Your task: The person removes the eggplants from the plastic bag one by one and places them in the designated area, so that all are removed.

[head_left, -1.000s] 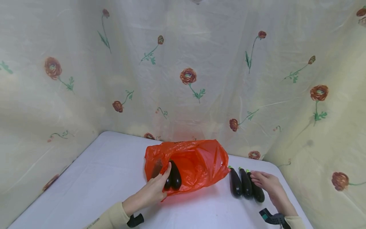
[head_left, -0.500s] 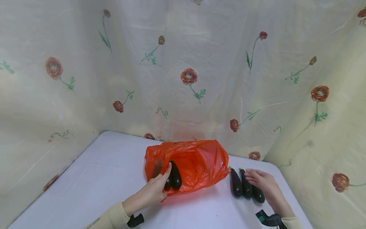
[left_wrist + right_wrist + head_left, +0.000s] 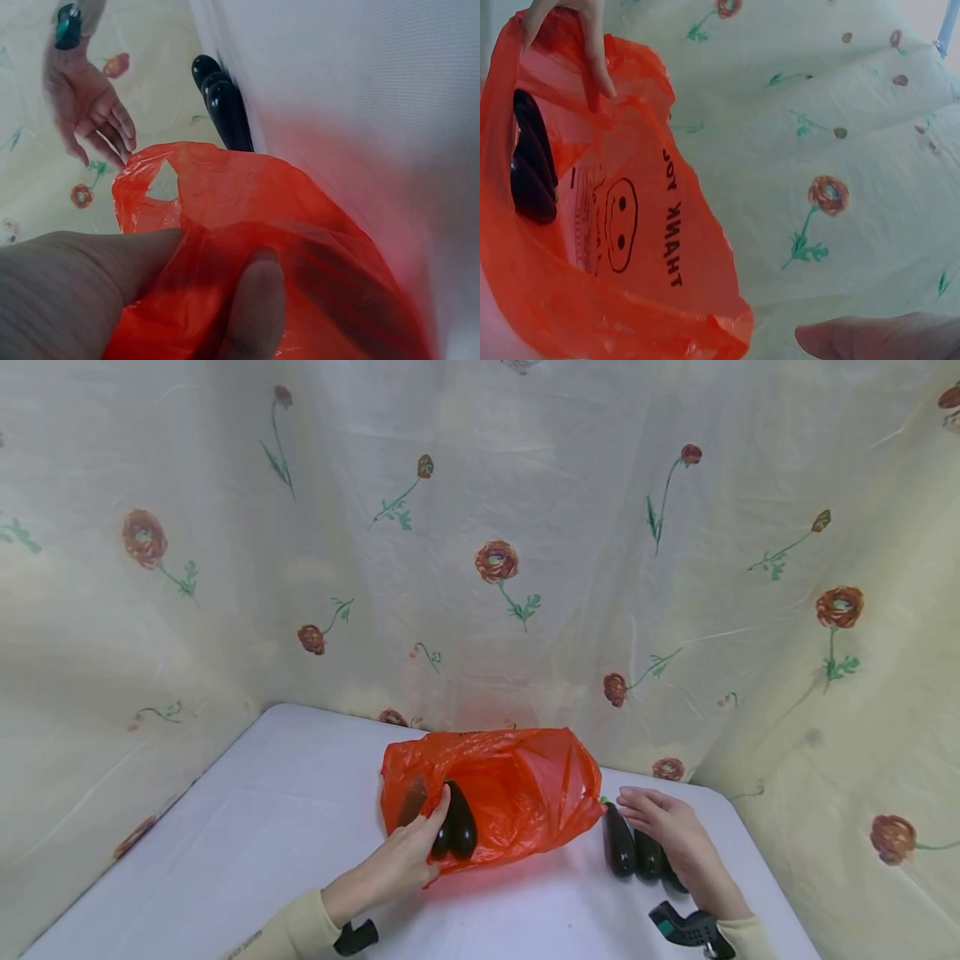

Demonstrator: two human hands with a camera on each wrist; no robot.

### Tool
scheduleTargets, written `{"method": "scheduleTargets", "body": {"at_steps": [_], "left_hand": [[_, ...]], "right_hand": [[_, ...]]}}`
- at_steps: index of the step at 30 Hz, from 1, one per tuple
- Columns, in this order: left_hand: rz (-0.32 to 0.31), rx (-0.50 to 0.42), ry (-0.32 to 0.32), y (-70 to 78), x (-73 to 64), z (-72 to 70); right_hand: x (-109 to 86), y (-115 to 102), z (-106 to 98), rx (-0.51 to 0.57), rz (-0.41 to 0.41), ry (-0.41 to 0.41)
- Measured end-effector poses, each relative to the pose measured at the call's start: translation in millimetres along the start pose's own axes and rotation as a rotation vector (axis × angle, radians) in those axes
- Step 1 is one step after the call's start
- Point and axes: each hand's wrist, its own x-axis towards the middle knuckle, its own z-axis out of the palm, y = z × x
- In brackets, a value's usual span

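Observation:
Fingers of my left hand [image 3: 405,856] pinch the near left edge of a red plastic bag [image 3: 536,789], whose mouth faces me. Inside it, beside my thumb, lie dark eggplants [image 3: 462,831]; the right wrist view shows them as a dark pair [image 3: 532,169]. On the table right of the bag, three eggplants [image 3: 620,845] lie side by side. Above them hovers my right hand [image 3: 671,831], partly covering two. The left wrist view shows that hand [image 3: 90,109] with its palm bare, fingers loosely extended, near the bag's handle loop.
A white table [image 3: 300,793] carries everything. Behind and on both sides hangs a flower-patterned curtain [image 3: 570,527]. Dark wrist devices are strapped near both hands, such as the right wrist camera [image 3: 693,931].
My right hand has moved left across the eggplants, from the rightmost one toward the bag, with nothing in it. The left hand and the bag have stayed put.

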Motion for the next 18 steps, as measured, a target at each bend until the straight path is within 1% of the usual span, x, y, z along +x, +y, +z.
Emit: {"method": "scheduleTargets", "body": {"at_steps": [5,11,18], "left_hand": [[-0.002,-0.007,-0.003,0.4,0.4,0.3],[0.011,0.001,0.003,-1.0,1.0,-0.6],[0.017,0.001,-0.001,-2.0,0.3,-0.3]], "right_hand": [[-2.5,-8,10,-0.001,-0.023,-0.001],[-5.2,-22,19,0.022,-0.022,-0.014],[-8.4,-34,28,0.05,-0.069,-0.019]]}}
